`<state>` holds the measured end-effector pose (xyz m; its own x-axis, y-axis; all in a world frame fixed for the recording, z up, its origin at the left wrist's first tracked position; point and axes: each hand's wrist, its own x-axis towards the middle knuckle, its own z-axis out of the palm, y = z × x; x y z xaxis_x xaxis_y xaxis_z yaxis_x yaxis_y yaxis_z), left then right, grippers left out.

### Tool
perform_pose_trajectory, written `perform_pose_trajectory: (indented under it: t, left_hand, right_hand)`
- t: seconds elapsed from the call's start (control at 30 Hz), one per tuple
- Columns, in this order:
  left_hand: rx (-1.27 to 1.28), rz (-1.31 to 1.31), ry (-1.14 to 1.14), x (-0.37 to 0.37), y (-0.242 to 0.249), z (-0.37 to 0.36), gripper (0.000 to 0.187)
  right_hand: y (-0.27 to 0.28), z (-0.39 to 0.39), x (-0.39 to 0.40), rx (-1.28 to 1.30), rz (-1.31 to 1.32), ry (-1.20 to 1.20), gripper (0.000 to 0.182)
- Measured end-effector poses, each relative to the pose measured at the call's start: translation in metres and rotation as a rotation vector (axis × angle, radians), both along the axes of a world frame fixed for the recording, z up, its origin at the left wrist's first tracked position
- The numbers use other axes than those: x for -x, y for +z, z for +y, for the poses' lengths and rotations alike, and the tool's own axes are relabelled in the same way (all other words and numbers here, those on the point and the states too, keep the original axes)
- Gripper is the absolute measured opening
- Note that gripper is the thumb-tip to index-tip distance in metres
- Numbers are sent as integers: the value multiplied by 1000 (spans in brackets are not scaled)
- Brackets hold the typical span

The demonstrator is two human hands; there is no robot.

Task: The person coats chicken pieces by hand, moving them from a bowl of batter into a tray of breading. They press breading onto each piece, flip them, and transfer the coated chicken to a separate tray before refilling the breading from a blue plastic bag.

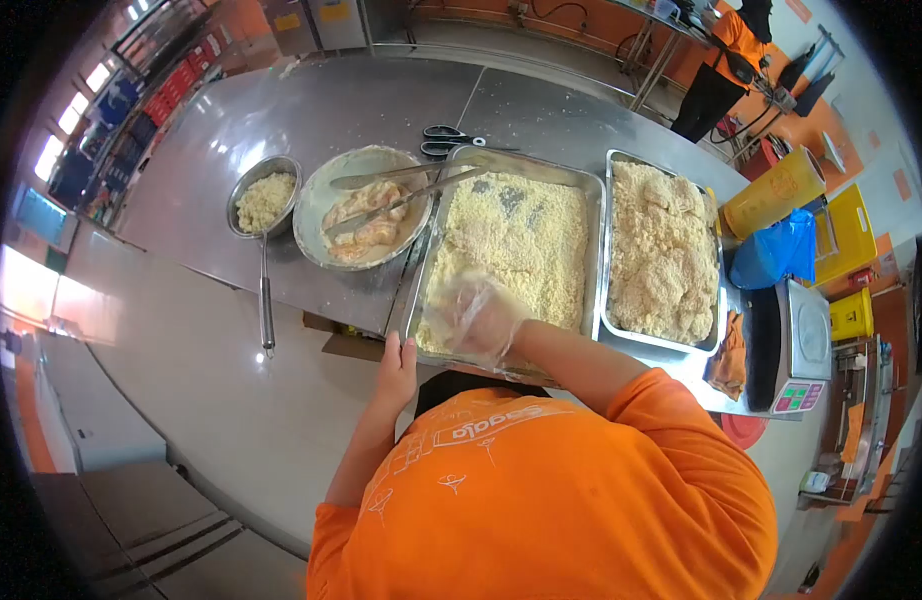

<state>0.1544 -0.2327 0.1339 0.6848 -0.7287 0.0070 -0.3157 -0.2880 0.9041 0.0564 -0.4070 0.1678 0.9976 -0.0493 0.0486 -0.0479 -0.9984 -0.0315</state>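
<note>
A metal tray [593, 240] of pale crumbs [541, 270] lies before me. At its near left corner is my bare left hand [397, 372], fingers closed on the rim. My right hand [476, 315], in a clear plastic glove, presses low on the crumbs near the tray's front; motion blurs its fingers, and anything under them is hidden. Left of the tray, a bowl [309, 225] holds battered raw pieces [366, 220], with metal tongs [406, 205] lying across bowl and tray rim. A second tray [606, 290] on the right is heaped with crumb-coated pieces [666, 270].
A long-handled strainer [265, 290] with crumbs stands far left. Black scissors [446, 140] lie behind the tray. At right are a yellow container [781, 190], a blue bag [776, 255], an orange cloth [728, 360] and a scale [809, 330]. Another person [726, 75] stands at the back right.
</note>
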Motion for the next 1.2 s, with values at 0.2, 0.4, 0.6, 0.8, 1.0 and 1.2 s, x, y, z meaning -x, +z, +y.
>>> perform_pose_trajectory:
  t: [0.2,0.4,0.6,0.8,1.0,1.2]
  left_hand:
    - [7,39,-12,-1,-3,1,25]
    - [111,-5,32,1,-14,-2,22]
    - [47,64,-7,-3,-9,2,21]
    - [89,100,-1,0,-12,1,22]
    - [22,155,-19,-1,2,3,23]
    - [42,136,-28,-7,8,4,24]
  right_hand:
    - [-36,-34,5,-283,-189,212,24]
    - [63,-62,-19,-608,79,-387,19]
    - [63,-103,-54,-328,212,-168,14]
    - [-2,-140,-76,90,34,-342,23]
    - [-7,-88,-91,145,-84,-473,35]
    - [3,-82,-97,-51,-59,-586,50]
